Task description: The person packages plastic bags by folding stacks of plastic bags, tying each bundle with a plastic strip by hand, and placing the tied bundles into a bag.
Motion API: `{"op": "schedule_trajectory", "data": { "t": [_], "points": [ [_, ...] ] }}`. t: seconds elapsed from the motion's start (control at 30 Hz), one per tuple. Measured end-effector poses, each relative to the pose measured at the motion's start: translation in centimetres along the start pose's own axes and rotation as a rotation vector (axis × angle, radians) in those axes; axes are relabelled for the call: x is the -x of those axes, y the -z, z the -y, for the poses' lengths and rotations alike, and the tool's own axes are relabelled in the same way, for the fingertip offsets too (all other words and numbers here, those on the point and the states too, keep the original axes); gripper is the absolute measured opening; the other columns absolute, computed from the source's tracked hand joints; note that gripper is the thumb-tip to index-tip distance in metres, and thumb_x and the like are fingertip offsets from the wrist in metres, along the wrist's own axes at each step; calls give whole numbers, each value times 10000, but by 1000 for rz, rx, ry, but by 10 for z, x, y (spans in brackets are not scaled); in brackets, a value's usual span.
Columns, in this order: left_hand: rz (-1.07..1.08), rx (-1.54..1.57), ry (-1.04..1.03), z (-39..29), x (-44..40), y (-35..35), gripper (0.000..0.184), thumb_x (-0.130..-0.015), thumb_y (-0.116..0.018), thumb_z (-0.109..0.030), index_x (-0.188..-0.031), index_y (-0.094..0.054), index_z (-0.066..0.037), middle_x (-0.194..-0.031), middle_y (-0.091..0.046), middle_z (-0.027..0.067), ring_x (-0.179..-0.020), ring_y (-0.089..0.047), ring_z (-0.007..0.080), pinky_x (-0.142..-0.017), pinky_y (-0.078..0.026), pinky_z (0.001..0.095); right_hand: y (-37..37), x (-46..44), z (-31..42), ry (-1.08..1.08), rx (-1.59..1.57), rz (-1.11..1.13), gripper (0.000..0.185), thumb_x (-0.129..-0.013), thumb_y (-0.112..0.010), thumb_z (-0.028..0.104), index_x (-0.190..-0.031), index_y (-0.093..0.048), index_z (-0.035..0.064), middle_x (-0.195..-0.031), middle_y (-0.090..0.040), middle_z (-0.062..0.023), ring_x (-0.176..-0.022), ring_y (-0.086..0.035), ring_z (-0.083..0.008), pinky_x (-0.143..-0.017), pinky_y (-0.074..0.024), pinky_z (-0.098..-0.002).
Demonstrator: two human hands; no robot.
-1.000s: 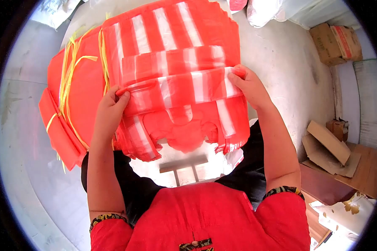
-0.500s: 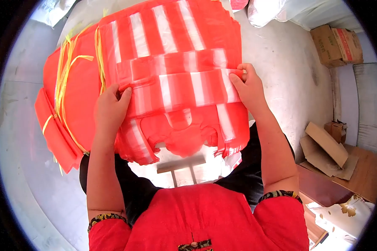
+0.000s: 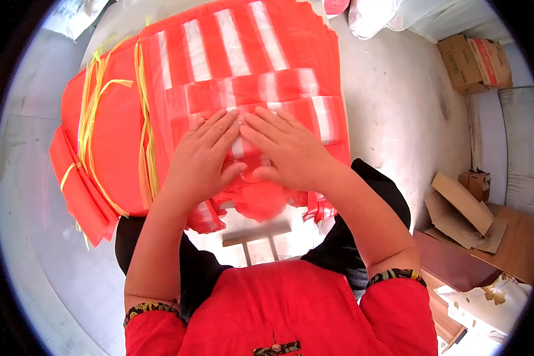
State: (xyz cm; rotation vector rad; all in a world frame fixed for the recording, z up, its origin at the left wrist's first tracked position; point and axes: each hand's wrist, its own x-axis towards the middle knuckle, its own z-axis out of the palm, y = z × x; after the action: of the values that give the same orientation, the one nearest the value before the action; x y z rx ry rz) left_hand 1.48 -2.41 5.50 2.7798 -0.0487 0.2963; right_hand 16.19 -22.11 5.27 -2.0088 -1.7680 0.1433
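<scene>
Red plastic bags [image 3: 243, 47] with white stripes lie in a stack in front of me. On top, a striped bag [image 3: 329, 118] is folded over into a band. My left hand [image 3: 199, 160] lies flat on this fold, fingers extended toward its middle. Beside it, my right hand [image 3: 293, 151] also rests flat, and the fingertips of both hands nearly meet. Neither hand grips anything. The hands cover much of the fold's centre. Below them hang the cut-out handle ends [image 3: 261, 202] of the bags.
Yellow plastic strips [image 3: 89, 113] lie over the red sheets at the left. A rolled red bundle [image 3: 80, 184] is tied with a yellow strip. Cardboard boxes [image 3: 471, 62] and an opened carton [image 3: 463, 207] stand at the right. A grey bar stand [image 3: 258, 234] shows between my knees.
Both hands have let go of the fold's two ends and moved inward to its middle. They now lie flat there with fingers stretched out.
</scene>
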Motion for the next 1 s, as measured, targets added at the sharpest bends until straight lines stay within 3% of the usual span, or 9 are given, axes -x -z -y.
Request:
{"op": "schedule_trajectory", "data": {
  "t": [0.23,0.33,0.47,0.63,0.73,0.77,0.83,0.9,1.0],
  "points": [
    [62,61,153,12,8,13,773,-755,-801,-138,-1478,-547,-38,-1572,-521,166,-1464,-478,367,-1215,-403,475,17,2,-27,-155,31,109,746,-840,-827,212,-1501,-521,49,-1610,-478,-113,-1515,-410,-320,-1232,-371,-452],
    [72,17,191,20,14,19,650,-802,-720,-87,-1434,-583,-22,-1539,-552,158,-1461,-483,341,-1211,-403,471,35,-2,-22,-238,42,180,720,-820,-816,129,-1484,-546,62,-1588,-507,-108,-1507,-429,-306,-1218,-396,-440],
    [20,61,227,29,20,19,692,-741,-669,-4,-1427,-613,-73,-1528,-572,158,-1431,-518,367,-1211,-412,465,36,2,-30,-227,137,167,682,-799,-774,36,-1453,-584,65,-1554,-552,-100,-1477,-478,-292,-1195,-433,-416],
    [48,133,256,41,20,32,568,-787,-683,-1,-1349,-680,-83,-1461,-625,187,-1369,-580,361,-1167,-439,457,63,-8,-24,-386,65,248,459,-825,-745,99,-1281,-696,87,-1290,-703,-128,-1287,-609,-334,-1039,-514,-430],
    [138,589,771,32,13,52,533,-846,-732,-39,-1373,-654,-70,-1452,-622,209,-1355,-588,364,-1142,-454,442,83,-13,-18,-579,81,190,339,-852,-749,175,-1183,-731,101,-1126,-737,-137,-1174,-643,-357,-964,-521,-452],
    [-60,483,685,33,14,46,534,-862,-738,-51,-1387,-641,-65,-1462,-611,213,-1354,-586,367,-1139,-458,436,88,-16,-14,-645,108,147,307,-861,-752,202,-1152,-740,105,-1074,-742,-140,-1139,-649,-365,-944,-520,-460],
    [-443,259,498,34,13,34,538,-894,-750,-73,-1415,-614,-56,-1482,-588,221,-1351,-584,372,-1134,-467,425,91,-25,-20,-483,282,-31,419,-872,-775,257,-1259,-701,113,-1254,-705,-137,-1251,-613,-353,-1047,-487,-463],
    [-391,35,303,31,8,34,623,-883,-770,-99,-1471,-565,-61,-1560,-531,166,-1429,-518,357,-1182,-420,465,71,-18,-39,-186,386,-329,471,-861,-795,296,-1283,-687,116,-1336,-672,-133,-1293,-594,-347,-1074,-472,-475],
    [-222,-66,126,12,-5,25,691,-851,-796,-115,-1494,-546,-77,-1585,-516,121,-1485,-461,333,-1219,-369,501,35,-26,-33,-28,278,-192,616,-837,-829,299,-1382,-626,97,-1437,-608,-124,-1386,-522,-351,-1147,-420,-482]
  ]
}}
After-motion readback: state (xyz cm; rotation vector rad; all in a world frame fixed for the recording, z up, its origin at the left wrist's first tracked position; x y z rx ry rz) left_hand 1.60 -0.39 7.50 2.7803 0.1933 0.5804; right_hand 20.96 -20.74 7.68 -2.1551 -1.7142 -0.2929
